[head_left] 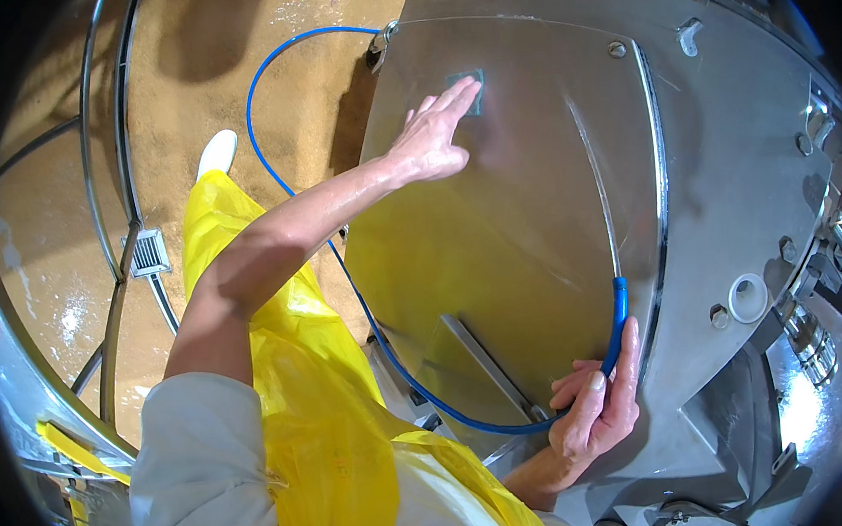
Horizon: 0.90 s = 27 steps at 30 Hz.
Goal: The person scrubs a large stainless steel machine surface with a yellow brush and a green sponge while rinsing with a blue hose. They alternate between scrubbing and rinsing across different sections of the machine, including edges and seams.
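Observation:
The fingers of my left hand (431,136) lie nearly flat on a green scouring pad (476,100), pressing it against a large stainless steel panel (504,207). Part of the pad is hidden under the fingertips. Lower right, my right hand (603,411) grips a blue hose (620,316) close to its end. A thin stream of water (599,180) leaves the hose and runs across the panel, to the right of the pad. The panel looks wet and reflects yellow. From the right hand the hose loops left past my yellow apron (329,413) and up to the panel's top left corner.
A steel bar handle (489,364) sticks up from the lower panel. Bolts (719,315) and a white ring (748,298) sit on the machine's right side. To the left are curved metal rails (123,122), a floor drain (149,252) and a wet tan floor (187,111).

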Each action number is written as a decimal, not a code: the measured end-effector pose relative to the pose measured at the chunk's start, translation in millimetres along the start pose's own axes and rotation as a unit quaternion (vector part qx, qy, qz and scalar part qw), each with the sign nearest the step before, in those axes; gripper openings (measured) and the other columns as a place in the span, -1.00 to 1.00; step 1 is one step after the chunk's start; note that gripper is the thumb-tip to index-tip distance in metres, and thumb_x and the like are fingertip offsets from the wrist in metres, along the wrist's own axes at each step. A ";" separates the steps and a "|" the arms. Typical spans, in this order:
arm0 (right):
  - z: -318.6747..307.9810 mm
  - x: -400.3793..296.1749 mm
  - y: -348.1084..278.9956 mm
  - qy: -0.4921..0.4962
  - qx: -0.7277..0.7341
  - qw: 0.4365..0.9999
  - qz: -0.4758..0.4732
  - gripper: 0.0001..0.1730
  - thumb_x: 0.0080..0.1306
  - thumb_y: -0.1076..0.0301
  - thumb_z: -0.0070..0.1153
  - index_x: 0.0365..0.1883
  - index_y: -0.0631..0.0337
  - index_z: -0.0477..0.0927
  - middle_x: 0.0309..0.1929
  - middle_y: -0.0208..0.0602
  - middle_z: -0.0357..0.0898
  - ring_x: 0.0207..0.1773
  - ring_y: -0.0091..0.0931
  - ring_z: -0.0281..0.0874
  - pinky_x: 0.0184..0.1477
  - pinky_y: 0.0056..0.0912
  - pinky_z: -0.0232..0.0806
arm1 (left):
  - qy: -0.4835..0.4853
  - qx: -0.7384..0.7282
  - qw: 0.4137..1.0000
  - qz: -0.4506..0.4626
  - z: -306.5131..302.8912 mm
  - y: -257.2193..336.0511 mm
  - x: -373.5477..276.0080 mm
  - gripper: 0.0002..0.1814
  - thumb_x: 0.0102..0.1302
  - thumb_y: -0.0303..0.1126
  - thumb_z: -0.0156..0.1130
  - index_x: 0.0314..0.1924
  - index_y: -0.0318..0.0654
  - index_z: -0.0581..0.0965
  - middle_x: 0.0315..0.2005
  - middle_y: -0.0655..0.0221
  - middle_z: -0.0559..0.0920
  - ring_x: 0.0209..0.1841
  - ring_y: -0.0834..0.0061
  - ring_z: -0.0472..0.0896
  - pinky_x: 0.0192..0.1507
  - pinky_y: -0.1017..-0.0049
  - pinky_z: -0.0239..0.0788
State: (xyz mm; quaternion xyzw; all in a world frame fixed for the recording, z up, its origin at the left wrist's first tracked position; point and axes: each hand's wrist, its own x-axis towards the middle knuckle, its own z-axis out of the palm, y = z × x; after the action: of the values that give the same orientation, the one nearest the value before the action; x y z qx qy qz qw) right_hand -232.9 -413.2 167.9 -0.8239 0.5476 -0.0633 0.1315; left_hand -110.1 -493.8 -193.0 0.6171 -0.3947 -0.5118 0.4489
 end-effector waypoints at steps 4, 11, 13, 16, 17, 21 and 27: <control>-1.9 -2.5 0.5 -0.004 -0.016 1.000 0.002 -0.35 0.46 0.44 -0.09 0.50 0.50 0.46 -0.58 -0.38 0.55 -0.62 -0.65 0.53 -0.45 -0.58 0.39 | 0.061 -0.024 0.996 0.063 -17.0 4.3 60.4 0.14 0.06 -0.41 0.23 0.72 -0.01 0.07 0.73 0.34 0.04 0.64 -0.27 0.13 0.62 -0.36 -0.08; -2.8 -1.0 4.0 -0.003 0.006 1.000 0.008 -0.36 0.46 0.46 -0.09 0.50 0.47 0.47 -0.43 -0.34 0.60 -0.61 -0.66 0.52 -0.51 -0.59 0.36 | 0.089 0.006 0.988 0.128 -12.5 43.2 36.8 0.13 0.01 -0.42 0.27 0.69 -0.15 0.17 0.69 0.17 0.17 0.58 -0.12 0.27 0.63 -0.03 0.10; -3.8 -2.7 3.5 -0.004 0.008 1.000 0.001 -0.36 0.45 0.47 -0.09 0.50 0.47 0.47 -0.42 -0.34 0.60 -0.61 -0.67 0.51 -0.51 -0.59 0.35 | 0.108 0.028 0.985 0.131 -20.8 44.7 51.1 0.13 0.00 -0.44 0.26 0.69 -0.16 0.17 0.68 0.17 0.17 0.57 -0.12 0.28 0.62 -0.05 0.11; -2.9 -3.1 2.2 -0.001 0.009 1.000 0.008 -0.35 0.44 0.49 -0.10 0.51 0.46 0.47 -0.42 -0.36 0.59 -0.60 -0.67 0.51 -0.51 -0.60 0.35 | 0.116 0.054 0.984 0.127 -36.8 51.4 81.9 0.11 0.01 -0.45 0.22 0.68 -0.16 0.17 0.68 0.20 0.18 0.55 -0.11 0.31 0.58 -0.13 0.13; -3.2 -3.3 1.9 -0.003 0.009 1.000 0.006 -0.35 0.44 0.49 -0.11 0.51 0.46 0.47 -0.42 -0.36 0.59 -0.60 -0.68 0.51 -0.51 -0.60 0.35 | 0.115 0.065 0.984 0.121 -39.4 51.9 85.8 0.11 0.01 -0.45 0.22 0.68 -0.16 0.18 0.69 0.21 0.18 0.56 -0.10 0.31 0.57 -0.13 0.13; -2.1 -0.7 3.8 -0.005 0.009 1.000 -0.012 -0.35 0.44 0.51 -0.12 0.51 0.44 0.47 -0.42 -0.37 0.59 -0.60 -0.69 0.50 -0.51 -0.62 0.34 | 0.104 0.042 0.984 0.138 -24.1 64.1 54.2 0.10 0.01 -0.45 0.21 0.68 -0.16 0.19 0.71 0.24 0.16 0.58 -0.07 0.30 0.54 -0.10 0.16; -2.6 -3.8 3.7 -0.001 0.009 1.000 0.003 -0.35 0.44 0.51 -0.12 0.51 0.43 0.48 -0.40 -0.35 0.61 -0.60 -0.69 0.50 -0.51 -0.62 0.35 | 0.096 0.062 0.987 0.117 -38.9 50.9 76.1 0.14 0.01 -0.38 0.23 0.71 -0.12 0.13 0.72 0.24 0.12 0.60 -0.05 0.27 0.54 -0.15 0.15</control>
State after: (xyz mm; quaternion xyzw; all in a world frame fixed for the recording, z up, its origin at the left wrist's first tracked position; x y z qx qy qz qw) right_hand -238.3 -411.5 169.5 -0.8209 0.5495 -0.0671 0.1401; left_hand -60.7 -574.5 -162.6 0.6391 -0.4506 -0.3688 0.5026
